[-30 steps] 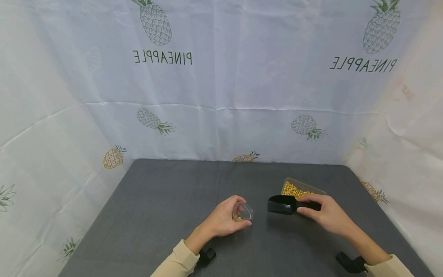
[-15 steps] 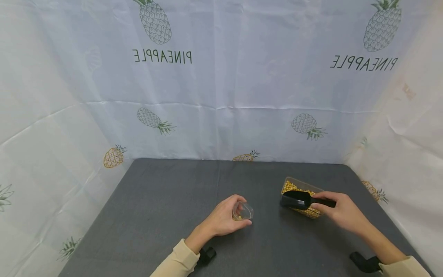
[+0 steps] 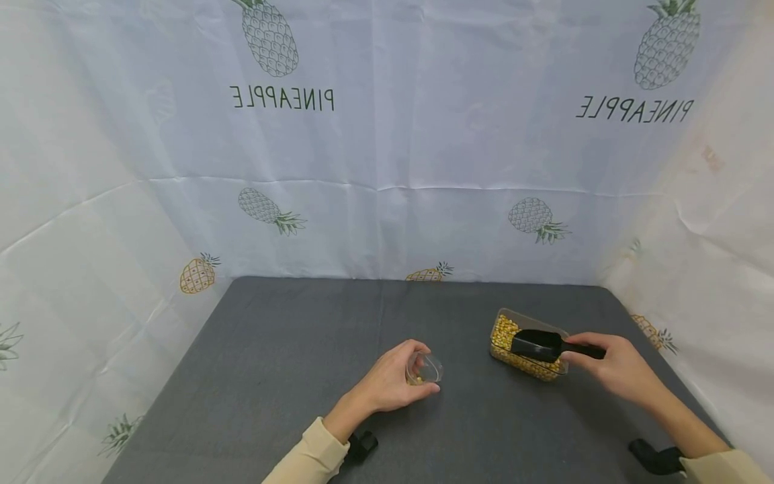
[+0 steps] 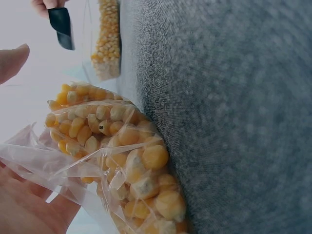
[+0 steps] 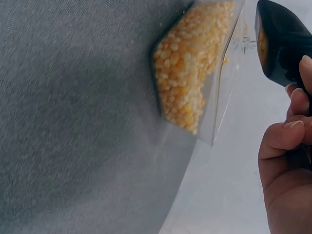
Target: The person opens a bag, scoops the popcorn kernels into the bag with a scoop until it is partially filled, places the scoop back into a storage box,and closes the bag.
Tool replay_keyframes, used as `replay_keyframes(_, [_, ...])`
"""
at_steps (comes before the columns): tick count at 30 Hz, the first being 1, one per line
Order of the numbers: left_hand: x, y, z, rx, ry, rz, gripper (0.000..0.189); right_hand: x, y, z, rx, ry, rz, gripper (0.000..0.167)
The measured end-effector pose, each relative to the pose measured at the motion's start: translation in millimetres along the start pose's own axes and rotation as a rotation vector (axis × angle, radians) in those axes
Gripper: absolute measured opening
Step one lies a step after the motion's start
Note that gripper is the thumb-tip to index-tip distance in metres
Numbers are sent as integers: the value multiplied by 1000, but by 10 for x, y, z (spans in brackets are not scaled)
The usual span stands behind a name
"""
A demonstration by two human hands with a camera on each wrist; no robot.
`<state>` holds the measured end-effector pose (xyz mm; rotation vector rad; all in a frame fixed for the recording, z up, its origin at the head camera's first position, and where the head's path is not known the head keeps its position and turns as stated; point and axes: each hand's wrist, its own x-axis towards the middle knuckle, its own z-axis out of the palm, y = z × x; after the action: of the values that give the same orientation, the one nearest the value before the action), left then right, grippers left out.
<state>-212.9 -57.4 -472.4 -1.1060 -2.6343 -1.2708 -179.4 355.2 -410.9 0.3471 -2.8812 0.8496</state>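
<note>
My left hand holds a clear plastic bag by its mouth, thumb and fingers curved around the opening. Yellow corn kernels fill the bag's lower part, which rests on the table in the left wrist view. To the right, my right hand grips the handle of a black scoop. The scoop hovers above a clear rectangular container of corn kernels. A bit of yellow shows at the scoop's edge in the right wrist view; how much it carries is hidden.
A dark grey cloth covers the table. White curtains with pineapple prints hang behind it and on both sides. Black wrist mounts sit beneath each forearm.
My right hand has moved the scoop rightward, from beside the container to above it, uncovering more of the kernels. My left hand and the bag have stayed in place.
</note>
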Motion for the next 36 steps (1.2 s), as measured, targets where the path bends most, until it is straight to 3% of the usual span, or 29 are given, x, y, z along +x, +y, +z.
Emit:
replay_keyframes(11, [2, -7, -3, -4, -5, -5, 56, -7, 182, -76, -57, -22, 24, 36])
replay_keyframes(36, [-5, -12, 5, -1, -2, -9, 58, 41, 227, -78, -75, -90, 2, 34])
